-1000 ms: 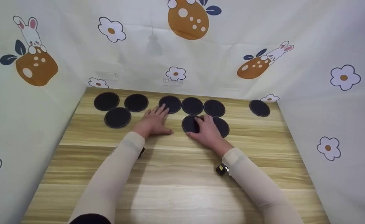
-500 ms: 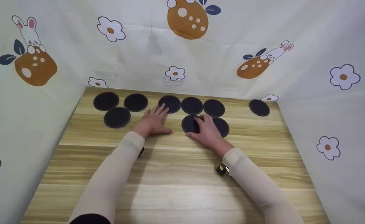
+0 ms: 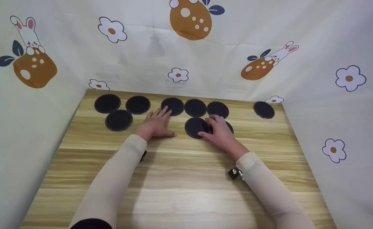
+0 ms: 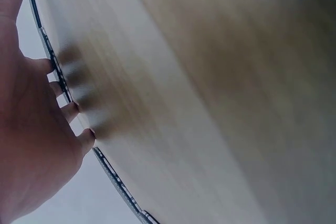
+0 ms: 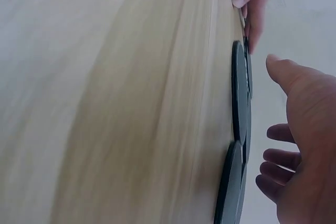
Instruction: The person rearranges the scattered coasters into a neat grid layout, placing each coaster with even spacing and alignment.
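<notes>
My left hand (image 3: 155, 125) rests on the table with its fingers spread, the fingertips over the lower left edge of a flat black round coaster (image 3: 172, 104). In the left wrist view the fingertips (image 4: 86, 136) meet the wood. My right hand (image 3: 221, 132) hangs over two front coasters with relaxed fingers and nothing in its grasp. Its thumb overlaps the left one, a whole black disc (image 3: 194, 128); the hand hides most of the right coaster (image 3: 230, 126). The right wrist view shows a gap between this hand and the nearer coaster (image 5: 229, 187).
Two more coasters (image 3: 195, 107) continue the back row to the right. Three others (image 3: 119, 120) cluster at the left, and a single coaster (image 3: 264, 109) lies at the far right. Printed cloth walls (image 3: 135, 63) enclose the wooden table (image 3: 173, 184) on three sides.
My right hand has let go of the left front coaster, lifted and shifted to the right, uncovering more of that coaster. The left hand stays in place.
</notes>
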A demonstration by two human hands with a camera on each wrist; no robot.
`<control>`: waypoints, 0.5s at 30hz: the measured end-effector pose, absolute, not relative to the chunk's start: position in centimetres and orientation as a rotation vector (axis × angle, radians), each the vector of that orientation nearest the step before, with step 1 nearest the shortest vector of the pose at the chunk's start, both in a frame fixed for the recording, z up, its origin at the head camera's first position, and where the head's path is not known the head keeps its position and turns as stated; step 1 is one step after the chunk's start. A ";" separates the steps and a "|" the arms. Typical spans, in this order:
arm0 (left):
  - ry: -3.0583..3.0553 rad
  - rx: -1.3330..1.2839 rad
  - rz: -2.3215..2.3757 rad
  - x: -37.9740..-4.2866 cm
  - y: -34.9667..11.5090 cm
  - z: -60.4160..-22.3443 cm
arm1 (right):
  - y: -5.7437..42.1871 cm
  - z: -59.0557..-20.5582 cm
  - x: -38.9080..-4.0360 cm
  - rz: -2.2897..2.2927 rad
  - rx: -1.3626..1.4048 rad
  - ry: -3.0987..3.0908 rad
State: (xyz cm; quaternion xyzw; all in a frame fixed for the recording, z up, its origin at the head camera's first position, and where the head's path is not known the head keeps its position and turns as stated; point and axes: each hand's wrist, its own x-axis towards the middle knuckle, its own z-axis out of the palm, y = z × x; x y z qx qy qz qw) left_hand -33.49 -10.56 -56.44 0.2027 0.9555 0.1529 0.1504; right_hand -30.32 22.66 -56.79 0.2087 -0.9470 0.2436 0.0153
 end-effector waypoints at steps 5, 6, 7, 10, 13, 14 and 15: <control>2.740 0.578 0.443 -33.5 -10.5 -56.4 | 24.5 -56.8 -29.9 0.815 0.637 -2.919; 2.738 0.576 0.443 -33.5 -10.5 -56.4 | 24.9 -56.8 -29.8 0.824 0.630 -2.911; 2.735 0.575 0.446 -33.6 -10.5 -56.5 | 25.2 -56.8 -29.8 0.831 0.622 -2.902; 2.725 0.571 0.447 -33.8 -10.5 -56.7 | 26.1 -56.7 -29.5 0.849 0.584 -2.891; 2.715 0.564 0.433 -34.0 -10.5 -57.0 | 26.8 -56.6 -29.5 0.859 0.546 -2.891; 2.717 0.567 0.427 -34.3 -10.6 -57.3 | 27.0 -56.6 -29.5 0.863 0.535 -2.891; 2.719 0.570 0.426 -34.3 -10.6 -57.3 | 27.2 -56.6 -29.5 0.868 0.527 -2.892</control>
